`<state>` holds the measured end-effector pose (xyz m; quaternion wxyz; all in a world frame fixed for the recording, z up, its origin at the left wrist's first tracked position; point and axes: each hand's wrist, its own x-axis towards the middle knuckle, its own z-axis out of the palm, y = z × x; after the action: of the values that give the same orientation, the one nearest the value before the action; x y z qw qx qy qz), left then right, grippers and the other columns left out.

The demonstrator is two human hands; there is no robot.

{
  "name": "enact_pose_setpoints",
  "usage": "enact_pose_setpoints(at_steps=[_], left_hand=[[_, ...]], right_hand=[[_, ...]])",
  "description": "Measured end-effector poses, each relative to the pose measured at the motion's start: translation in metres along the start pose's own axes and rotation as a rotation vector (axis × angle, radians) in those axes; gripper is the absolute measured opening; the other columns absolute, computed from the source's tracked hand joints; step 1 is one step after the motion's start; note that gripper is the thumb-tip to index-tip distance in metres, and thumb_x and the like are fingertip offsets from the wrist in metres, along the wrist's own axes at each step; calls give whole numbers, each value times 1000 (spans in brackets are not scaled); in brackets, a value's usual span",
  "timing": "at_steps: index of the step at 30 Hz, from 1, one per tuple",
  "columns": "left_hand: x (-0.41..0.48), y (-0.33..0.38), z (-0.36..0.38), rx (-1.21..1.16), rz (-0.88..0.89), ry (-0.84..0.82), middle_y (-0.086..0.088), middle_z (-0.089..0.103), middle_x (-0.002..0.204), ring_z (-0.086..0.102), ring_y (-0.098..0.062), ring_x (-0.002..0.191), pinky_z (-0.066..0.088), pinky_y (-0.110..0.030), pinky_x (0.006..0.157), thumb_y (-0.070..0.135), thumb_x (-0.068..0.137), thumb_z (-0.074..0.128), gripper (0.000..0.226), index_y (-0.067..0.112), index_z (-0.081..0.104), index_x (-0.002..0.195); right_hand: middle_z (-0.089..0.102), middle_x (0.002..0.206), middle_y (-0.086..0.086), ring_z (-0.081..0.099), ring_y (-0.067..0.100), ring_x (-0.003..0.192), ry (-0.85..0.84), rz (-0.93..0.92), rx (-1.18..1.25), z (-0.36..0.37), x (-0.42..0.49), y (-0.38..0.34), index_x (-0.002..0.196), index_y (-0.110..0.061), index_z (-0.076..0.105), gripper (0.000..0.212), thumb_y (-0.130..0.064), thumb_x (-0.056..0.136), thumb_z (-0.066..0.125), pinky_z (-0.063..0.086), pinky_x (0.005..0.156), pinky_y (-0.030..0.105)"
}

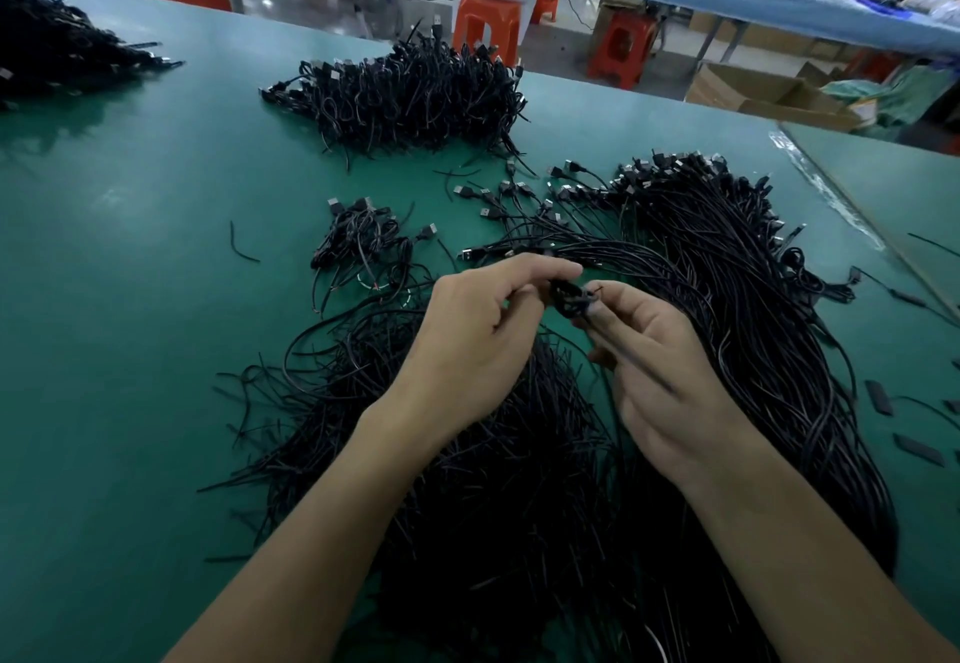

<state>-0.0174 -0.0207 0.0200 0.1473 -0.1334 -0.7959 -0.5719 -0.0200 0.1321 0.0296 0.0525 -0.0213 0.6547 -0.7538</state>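
head view: small, tightly coiled black cable [569, 298], pinched between left hand [478, 335] and right hand [657, 376] fingertips

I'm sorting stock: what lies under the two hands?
A heap of black cables on the green table. The left hand and right hand, pinching a coiled cable, hide part of it.

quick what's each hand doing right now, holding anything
Left hand: fingers pinch a small coiled black cable.
Right hand: thumb and fingers pinch the same coiled black cable from the other side.
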Motion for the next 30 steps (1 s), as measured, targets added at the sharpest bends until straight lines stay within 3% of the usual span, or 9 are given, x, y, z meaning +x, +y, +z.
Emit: enact_pose_setpoints(at_steps=[3, 5, 8, 11, 15, 19, 25, 27, 30], left_hand=[[0, 5, 2, -73, 12, 9, 11, 65, 65, 49, -6, 50, 36, -18, 46, 21, 99, 51, 24, 24, 75, 105], [-1, 7, 2, -114, 45, 22, 17, 70, 82, 64, -1, 74, 49, -17, 62, 21, 95, 65, 10, 24, 73, 101], [-2, 7, 3, -137, 84, 65, 16, 71, 94, 68, -10, 93, 55, -33, 75, 17, 86, 78, 31, 34, 59, 104], [-3, 7, 6, -107, 91, 74, 24, 71, 97, 67, -4, 93, 48, -19, 71, 11, 81, 81, 60, 41, 43, 116], [-2, 2, 10, 182, 275, 112, 21, 69, 98, 60, -11, 94, 46, -25, 74, 6, 79, 82, 35, 22, 69, 107], [-3, -2, 11, 292, 314, 115, 6, 51, 96, 44, -14, 91, 34, -14, 80, -1, 87, 69, 24, 20, 77, 95], [-4, 2, 13, 192, 203, -42, 19, 55, 79, 51, 1, 83, 34, -8, 74, 20, 88, 45, 35, 13, 75, 104], [-6, 4, 12, 72, 123, -67, 8, 54, 63, 52, -6, 70, 35, -13, 63, 21, 89, 42, 33, 11, 73, 96], [-3, 3, 7, -89, -16, -101, 3, 68, 74, 59, -5, 70, 43, -15, 62, 24, 96, 36, 39, 13, 73, 96]], right_hand=[[69, 88, 7, 62, 16, 83, -20, 24, -49, -4, -1, 1, 86, -18, 71, 13, -27, 83, 63, 52, 77, 28], [68, 87, 4, 61, 11, 84, -24, -11, -115, -3, -1, 2, 83, -21, 72, 12, -28, 86, 63, 50, 76, 21], [66, 84, 0, 59, 8, 84, -16, -26, -141, -4, 0, 3, 76, -25, 72, 23, -19, 95, 60, 49, 78, 19], [67, 88, 4, 61, 13, 89, -10, -36, -133, -6, 0, 1, 79, -21, 71, 21, -17, 96, 59, 50, 87, 28], [60, 80, 10, 54, 21, 73, -26, -25, -47, -8, 0, -4, 83, -13, 68, 17, -13, 96, 57, 45, 69, 22], [59, 68, -2, 54, 11, 64, 59, -57, -107, -12, 4, -6, 77, -18, 65, 25, -14, 99, 56, 50, 58, 26], [63, 101, 7, 60, 14, 90, 100, -280, -370, -13, 4, -11, 85, -23, 67, 18, -11, 97, 61, 52, 84, 32], [61, 110, 10, 62, 19, 99, 93, -302, -392, -9, 3, -10, 86, -26, 68, 19, -11, 96, 62, 52, 89, 33], [58, 111, 5, 61, 23, 106, 81, -299, -442, -5, 1, -7, 87, -24, 67, 16, -10, 95, 62, 53, 93, 35]])
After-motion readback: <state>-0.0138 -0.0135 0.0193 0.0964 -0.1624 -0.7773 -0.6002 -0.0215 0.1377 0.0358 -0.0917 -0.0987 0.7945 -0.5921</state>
